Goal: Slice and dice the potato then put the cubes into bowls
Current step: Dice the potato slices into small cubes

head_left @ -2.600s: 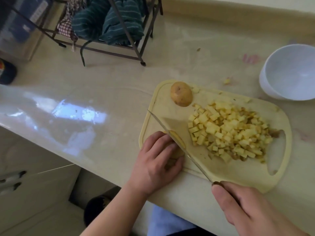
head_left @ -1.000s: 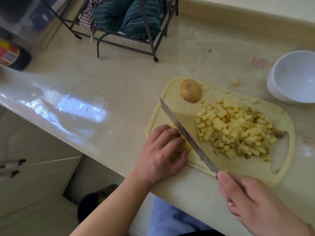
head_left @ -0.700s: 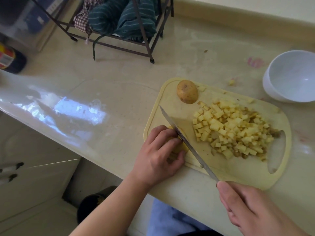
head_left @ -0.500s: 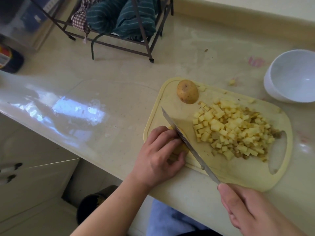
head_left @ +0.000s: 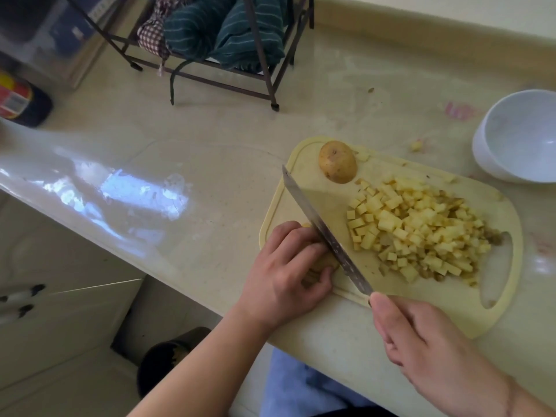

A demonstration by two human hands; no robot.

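— Where's the potato being cut?

— At the cutting board's [head_left: 301, 203] seven o'clock corner, a potato piece [head_left: 323, 264] sits under the left hand [head_left: 285, 272], whose curled fingers pin it. The right hand's [head_left: 433, 353] grip wraps the knife [head_left: 325, 233] handle, blade against the left knuckles.

— And the rest?

— The cube pile [head_left: 418, 227] lies mid-board, a potato half [head_left: 337, 161] at eleven o'clock, and a white bowl [head_left: 517, 136] on the bench [head_left: 210, 139] at two o'clock.

Beige countertop [head_left: 228, 139] carries cutting board [head_left: 307, 182], bowl [head_left: 493, 164], rack [head_left: 270, 94].
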